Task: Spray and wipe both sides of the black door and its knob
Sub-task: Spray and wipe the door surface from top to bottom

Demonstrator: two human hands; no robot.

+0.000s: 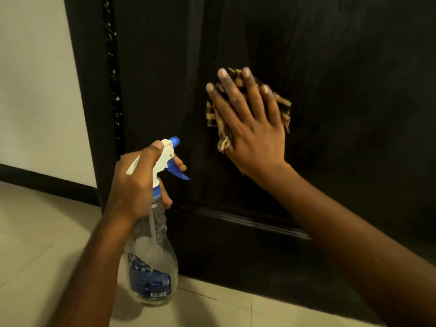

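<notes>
Nearest the lens, at lower left, one left hand [139, 182] clenched round the neck of one clear spray bottle [151, 260], thumb laid over the top of the white head, forefinger curled on the blue trigger [175, 169], blue nozzle [174, 140] aimed towards the door. Held roughly upright over the pale tiled floor [35, 232], with one blue label low on its side and one dip tube showing through the plastic. Liquid level hard to judge.

Further out, to the right, one right hand [250, 128] pressed flat, four fingers straight and spread, pinning one checked yellow-and-black cloth [284, 107] against the door. Cloth bunched under the palm, peeking out between the fingers, past the right edge of the hand and as a frayed corner below its left edge.

Beyond both hands, one black door [342, 67] filling the centre and right of the view and reaching down to the floor, with one raised moulding [236, 219] running across it below the right wrist. Left of it one dark door frame [87, 90], then one off-white wall [35, 79] with one black skirting strip [47, 182] along its foot.
</notes>
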